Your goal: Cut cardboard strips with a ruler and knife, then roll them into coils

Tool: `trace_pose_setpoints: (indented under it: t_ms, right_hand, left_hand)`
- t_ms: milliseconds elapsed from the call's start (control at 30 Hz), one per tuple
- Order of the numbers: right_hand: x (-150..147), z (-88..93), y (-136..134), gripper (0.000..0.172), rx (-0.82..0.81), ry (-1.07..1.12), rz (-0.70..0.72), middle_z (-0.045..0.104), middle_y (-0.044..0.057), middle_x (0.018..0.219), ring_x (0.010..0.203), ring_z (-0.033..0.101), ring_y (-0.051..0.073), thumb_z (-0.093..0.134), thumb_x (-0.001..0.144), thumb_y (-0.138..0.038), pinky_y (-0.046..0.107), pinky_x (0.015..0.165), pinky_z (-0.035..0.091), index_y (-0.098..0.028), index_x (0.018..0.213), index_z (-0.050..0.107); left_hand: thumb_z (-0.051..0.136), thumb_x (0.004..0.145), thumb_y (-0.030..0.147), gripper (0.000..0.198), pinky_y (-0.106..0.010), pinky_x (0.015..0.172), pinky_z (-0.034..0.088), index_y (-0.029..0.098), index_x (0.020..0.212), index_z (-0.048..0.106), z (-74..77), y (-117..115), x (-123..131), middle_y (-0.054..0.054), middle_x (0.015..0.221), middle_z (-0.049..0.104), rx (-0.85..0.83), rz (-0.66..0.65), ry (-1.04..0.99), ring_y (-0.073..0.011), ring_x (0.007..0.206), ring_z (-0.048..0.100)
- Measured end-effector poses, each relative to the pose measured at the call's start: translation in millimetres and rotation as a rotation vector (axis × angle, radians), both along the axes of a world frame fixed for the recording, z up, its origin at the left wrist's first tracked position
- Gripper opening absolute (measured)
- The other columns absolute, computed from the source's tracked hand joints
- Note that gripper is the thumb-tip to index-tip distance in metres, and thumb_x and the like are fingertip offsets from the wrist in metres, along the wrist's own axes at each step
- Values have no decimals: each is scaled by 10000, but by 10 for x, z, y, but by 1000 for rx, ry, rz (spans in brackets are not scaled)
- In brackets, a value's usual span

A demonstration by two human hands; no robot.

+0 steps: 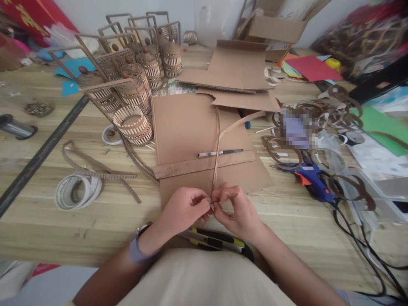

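Observation:
Both my hands meet close to my body, just below a sheet of cardboard [181,123]. A thin cardboard strip [217,157] runs up from my fingers and splits into two tails over the sheet. My left hand [188,208] pinches its lower end, and my right hand [236,208] pinches the same end from the other side. The exact contact is hidden by the fingertips. Beyond them, a pen [221,153] lies across the sheet, above a flat cardboard ruler-like strip [178,168]. Yellow and black cutters [216,241] lie partly hidden below my wrists.
Several woven cardboard lanterns [134,123] with handles stand at the back left. White tape rolls [78,191] lie on the left. A blue glue gun [310,180] with cables sits on the right beside curled cardboard strips [347,106]. Cardboard pieces [237,68] are stacked behind.

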State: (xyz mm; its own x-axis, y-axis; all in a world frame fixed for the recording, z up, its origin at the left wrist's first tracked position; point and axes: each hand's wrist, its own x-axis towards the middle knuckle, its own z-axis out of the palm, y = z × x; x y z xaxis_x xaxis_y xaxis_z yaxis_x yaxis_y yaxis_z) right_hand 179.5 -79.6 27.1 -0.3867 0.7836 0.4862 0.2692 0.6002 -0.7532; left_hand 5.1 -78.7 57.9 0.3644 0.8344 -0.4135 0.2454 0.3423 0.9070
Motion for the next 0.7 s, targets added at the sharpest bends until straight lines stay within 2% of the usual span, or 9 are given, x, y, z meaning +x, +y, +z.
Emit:
trace_pose_setpoints:
  t_ms: [267,700]
  right_hand:
    - [15,-35,-6,294,24,-62,26,587,-13,813,739,591,151,535,831,-49,286,648,496,-265,948,374]
    - [18,-16,0,283,15,-66,55,582,-18,800,727,585,150,536,841,-57,294,655,502,-268,955,386]
  left_hand:
    - [506,761,162,175,-213,534,512,146,649,639,-82,15,17,21,547,632,-148,43,-95,-111,513,616]
    - [539,732,177,140,-204,512,512,152,649,649,-102,19,-12,19,561,646,-163,25,-119,-113,523,633]
